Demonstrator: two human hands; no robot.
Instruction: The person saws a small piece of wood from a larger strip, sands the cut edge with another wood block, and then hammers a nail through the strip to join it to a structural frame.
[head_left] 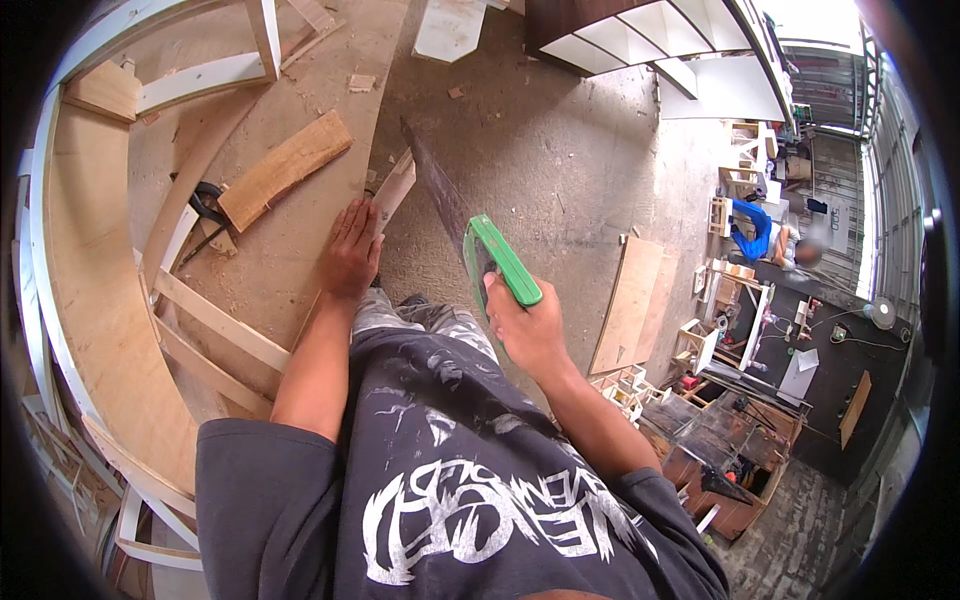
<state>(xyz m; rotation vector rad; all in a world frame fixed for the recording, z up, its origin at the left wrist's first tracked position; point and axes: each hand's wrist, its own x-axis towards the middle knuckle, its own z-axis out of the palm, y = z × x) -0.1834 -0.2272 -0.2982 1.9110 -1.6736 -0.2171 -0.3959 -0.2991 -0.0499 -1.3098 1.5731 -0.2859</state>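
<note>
The person is leaning over the work in a dark printed shirt (440,480), both forearms reaching out from below. The right hand (525,325) is gripping the green handle (503,262) of a handsaw, fingers clenched around it, with the dark blade (432,185) running away up and to the left toward the edge of the plywood sheet (300,250). The left hand (352,250) is lying flat on that sheet just by its right edge, fingers released and spread, pressing down beside a narrow wood strip (393,190) that is sticking out past the edge. The blade is meeting the strip just beyond the fingertips, though whether the teeth are touching the wood is hard to tell.

Farther left on the sheet a rough board (285,168) is lying at a slant, with a black clamp (205,205) just beside its near end. The curved wooden frame (95,300) is sweeping round the left side, white slats (215,320) crossing it.

On the right, a plywood panel (628,305) is lying on the concrete floor (560,140). Well beyond it, at the far right, another person in a blue top (755,228) is bending among small wooden boxes.
</note>
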